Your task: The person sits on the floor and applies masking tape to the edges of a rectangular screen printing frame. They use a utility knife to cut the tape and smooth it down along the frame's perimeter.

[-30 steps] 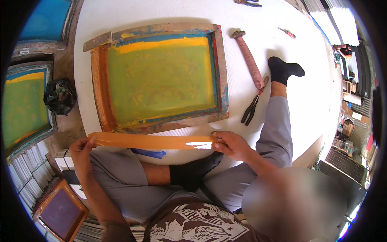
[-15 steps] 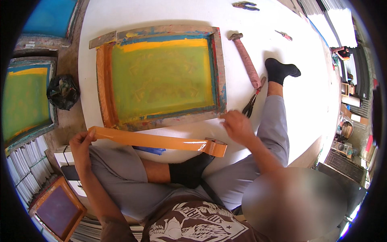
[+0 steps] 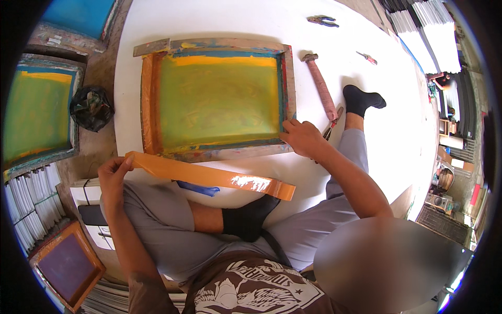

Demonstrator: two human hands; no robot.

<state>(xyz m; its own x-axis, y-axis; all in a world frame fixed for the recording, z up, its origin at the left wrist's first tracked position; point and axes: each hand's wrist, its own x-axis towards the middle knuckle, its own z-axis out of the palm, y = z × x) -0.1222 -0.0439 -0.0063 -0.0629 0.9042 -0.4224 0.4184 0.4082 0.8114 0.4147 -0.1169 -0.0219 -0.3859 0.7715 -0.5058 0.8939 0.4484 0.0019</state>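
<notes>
Orange tape (image 3: 209, 172) stretches alongside the near edge of the paint-stained wooden frame (image 3: 230, 153), slanting away from it toward the right. Our left hand (image 3: 115, 167) pinches the tape's end near the frame's near left corner. Our right hand (image 3: 303, 137) touches the near right corner; we cannot tell whether its fingers clamp it. Beyond the frame's far edge, white surface (image 3: 235, 21) gives us room; right of the frame, a narrow gap separates it from a hammer (image 3: 320, 86). Left of it, past the surface's edge, sits a black bag (image 3: 91, 108).
</notes>
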